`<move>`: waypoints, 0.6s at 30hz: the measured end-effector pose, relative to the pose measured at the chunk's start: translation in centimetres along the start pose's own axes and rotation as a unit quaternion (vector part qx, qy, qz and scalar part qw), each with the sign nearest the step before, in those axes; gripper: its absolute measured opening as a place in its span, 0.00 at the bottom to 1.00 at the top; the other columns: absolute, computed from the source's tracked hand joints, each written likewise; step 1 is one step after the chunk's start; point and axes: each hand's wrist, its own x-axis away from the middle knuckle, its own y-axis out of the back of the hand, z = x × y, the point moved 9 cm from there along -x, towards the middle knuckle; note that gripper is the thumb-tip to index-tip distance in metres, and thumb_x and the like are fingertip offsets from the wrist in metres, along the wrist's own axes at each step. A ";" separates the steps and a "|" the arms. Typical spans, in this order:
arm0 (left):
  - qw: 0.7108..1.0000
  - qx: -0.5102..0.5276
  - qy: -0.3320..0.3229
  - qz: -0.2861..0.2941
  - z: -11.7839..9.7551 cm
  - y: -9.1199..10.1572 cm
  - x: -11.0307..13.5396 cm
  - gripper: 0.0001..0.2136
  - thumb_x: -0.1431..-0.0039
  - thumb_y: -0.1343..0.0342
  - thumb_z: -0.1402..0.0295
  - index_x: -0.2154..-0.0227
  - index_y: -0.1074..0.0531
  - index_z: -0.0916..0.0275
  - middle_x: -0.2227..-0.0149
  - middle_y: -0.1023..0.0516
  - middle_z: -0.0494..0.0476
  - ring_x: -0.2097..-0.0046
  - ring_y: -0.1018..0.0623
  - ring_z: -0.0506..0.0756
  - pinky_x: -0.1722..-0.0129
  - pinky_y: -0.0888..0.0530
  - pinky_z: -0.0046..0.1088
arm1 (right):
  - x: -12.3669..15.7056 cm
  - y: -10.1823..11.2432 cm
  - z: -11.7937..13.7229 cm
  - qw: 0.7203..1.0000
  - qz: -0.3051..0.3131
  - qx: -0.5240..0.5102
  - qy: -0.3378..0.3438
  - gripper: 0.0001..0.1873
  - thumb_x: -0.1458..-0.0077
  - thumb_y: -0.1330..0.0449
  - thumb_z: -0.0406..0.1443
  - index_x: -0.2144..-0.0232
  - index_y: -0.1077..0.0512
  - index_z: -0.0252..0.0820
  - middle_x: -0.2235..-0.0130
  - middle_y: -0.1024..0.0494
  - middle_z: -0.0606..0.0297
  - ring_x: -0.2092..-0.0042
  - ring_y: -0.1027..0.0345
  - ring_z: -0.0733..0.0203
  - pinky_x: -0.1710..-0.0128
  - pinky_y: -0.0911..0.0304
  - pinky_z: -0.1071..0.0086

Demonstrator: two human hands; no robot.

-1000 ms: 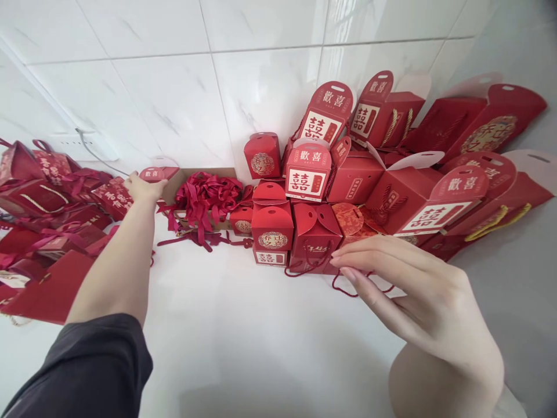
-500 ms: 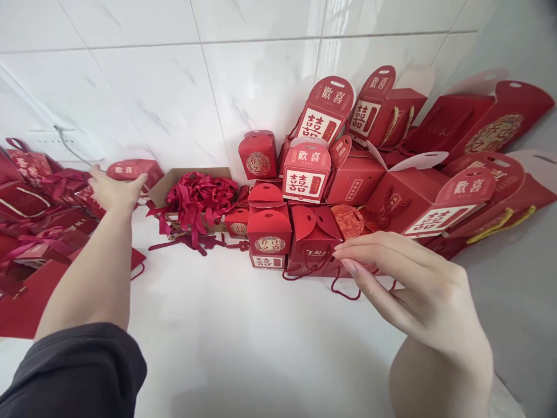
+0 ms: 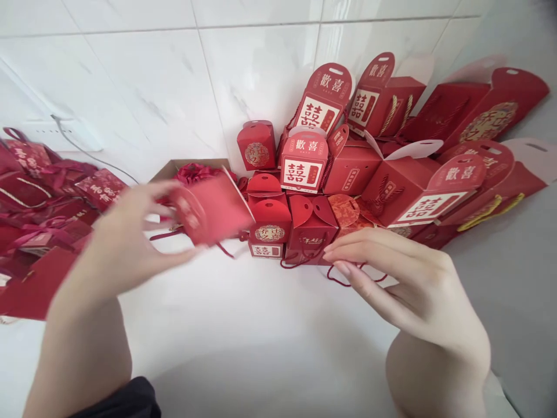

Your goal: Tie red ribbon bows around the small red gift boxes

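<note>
My left hand [image 3: 117, 244], blurred by motion, is closed on a small red gift box [image 3: 213, 209] held tilted above the white surface, thumb below and fingers at its left side. Behind it, a cardboard box of crimson ribbons [image 3: 198, 173] is partly hidden. On the right, my right hand [image 3: 404, 284] hovers with its fingers together and the thumb close under them. Nothing shows between its fingertips. Just beyond those tips stands a dark red box with a cord handle [image 3: 311, 229], beside an orange-red patterned box [image 3: 343, 212].
Stacked red gift boxes [image 3: 413, 180] crowd the back right against the tiled wall [image 3: 261, 69]. More red boxes and bags with ribbons [image 3: 47, 209] pile up at the left. A grey cable [image 3: 78, 150] runs from a wall socket strip [image 3: 47, 132]. White countertop [image 3: 256, 337] lies in front.
My left hand has taken the red gift box from beside the ribbon box and brought it right and nearer. My right hand keeps almost the same pose.
</note>
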 end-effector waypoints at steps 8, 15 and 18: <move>0.964 0.131 -0.050 0.224 -4.8 -6.9 3.5 0.34 0.53 0.34 0.58 0.44 0.42 0.50 0.49 0.29 0.55 0.57 0.22 0.57 0.59 0.20 0.35 | 1.1 -3.3 -0.3 0.993 0.111 -0.039 -0.012 0.10 0.40 0.43 0.30 0.55 0.29 0.40 0.56 0.24 0.59 0.53 0.32 0.58 0.54 0.34 0.65; 0.925 0.216 -0.070 0.305 -6.6 -11.4 4.3 0.38 0.54 0.34 0.61 0.41 0.46 0.50 0.50 0.29 0.56 0.59 0.22 0.55 0.57 0.20 0.35 | 1.5 -6.9 -0.2 0.983 0.180 -0.011 -0.016 0.09 0.37 0.46 0.34 0.57 0.28 0.40 0.51 0.26 0.57 0.48 0.35 0.56 0.47 0.40 0.61; 0.910 0.234 -0.076 0.334 -7.1 -15.0 4.6 0.36 0.53 0.35 0.60 0.42 0.46 0.53 0.51 0.29 0.58 0.59 0.22 0.56 0.59 0.20 0.37 | 2.8 -10.3 -0.3 0.959 0.282 0.036 -0.018 0.08 0.37 0.46 0.33 0.63 0.27 0.38 0.60 0.23 0.59 0.56 0.31 0.57 0.52 0.38 0.62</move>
